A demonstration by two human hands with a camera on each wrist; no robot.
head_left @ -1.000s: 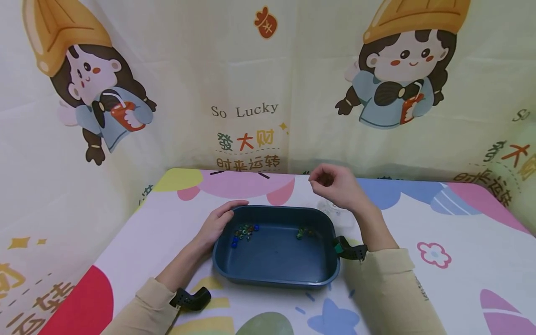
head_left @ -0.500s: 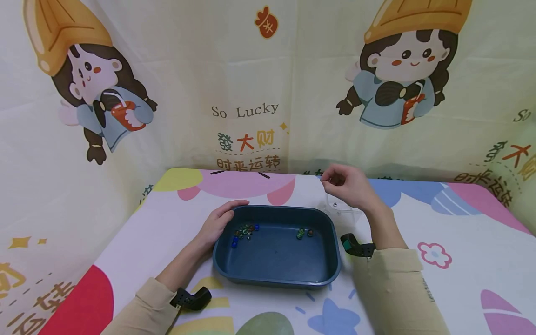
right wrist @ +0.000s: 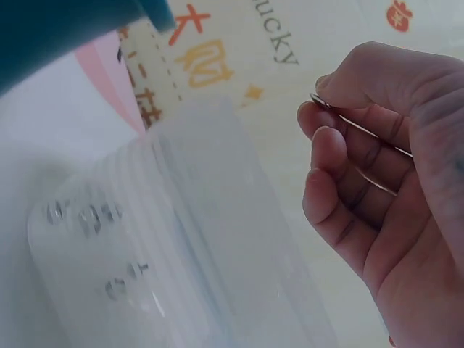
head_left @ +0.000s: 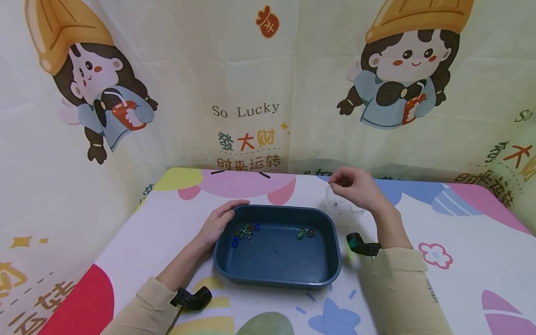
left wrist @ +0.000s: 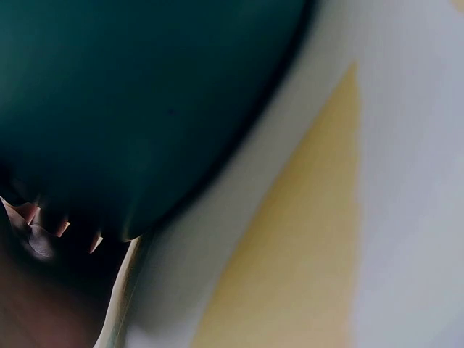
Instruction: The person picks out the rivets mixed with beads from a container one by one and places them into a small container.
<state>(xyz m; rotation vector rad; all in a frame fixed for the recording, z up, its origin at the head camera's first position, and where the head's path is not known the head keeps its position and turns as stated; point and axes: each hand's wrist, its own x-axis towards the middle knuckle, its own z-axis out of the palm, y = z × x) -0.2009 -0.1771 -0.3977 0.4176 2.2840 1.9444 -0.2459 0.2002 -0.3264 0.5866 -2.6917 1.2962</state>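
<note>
My left hand (head_left: 217, 223) grips the far left corner of a dark blue plastic basin (head_left: 276, 283); in the left wrist view the basin's wall (left wrist: 159, 109) fills the upper left. A cluster of glass marbles (head_left: 244, 231) lies in the basin's left part, and a few more marbles (head_left: 301, 233) lie at its right. My right hand (head_left: 356, 187) is raised above a clear plastic box (head_left: 345, 208) beyond the basin's right corner. Its thumb and index finger pinch a tiny shiny silvery thing (right wrist: 320, 100), mostly hidden by the fingertips. Small silvery pieces (right wrist: 90, 217) show in the box.
A white tabletop with coloured cartoon prints (head_left: 418, 223) surrounds the basin. Right behind the table hangs a cream curtain (head_left: 310, 93) with printed figures. Black wrist cameras (head_left: 360, 245) sit on both wrists, the right one just beside the basin's right wall.
My right hand has moved right, away from the basin and over the clear box, leaving the right marbles and the box more visible. My left hand has stayed on the basin.
</note>
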